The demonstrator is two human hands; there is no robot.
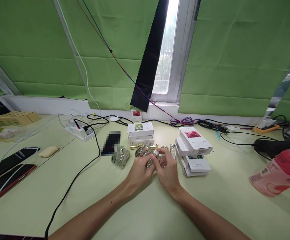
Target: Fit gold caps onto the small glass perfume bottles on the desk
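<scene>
Near the middle of the table, my left hand [141, 169] is closed around the lower side of a small clear glass perfume bottle [150, 163]. My right hand [168, 170] grips the same bottle, its thumb and fingers at the silver top [156, 152]. The fingers hide most of the glass. Just behind the hands stand other glass bottles [143, 150] with gold-coloured tops, and a slim clear bottle [173, 150] beside the right fingers. Several clear bottles [120, 157] lie grouped left of my left hand.
White boxes are stacked behind [141, 132] and at right [196, 143]. A partly pixelated dark object [111, 143] lies left of them. A black cable [78, 173] crosses the table near a power strip [81, 130]. Phones [9, 161] lie left; a pink-red container [277, 173] stands right.
</scene>
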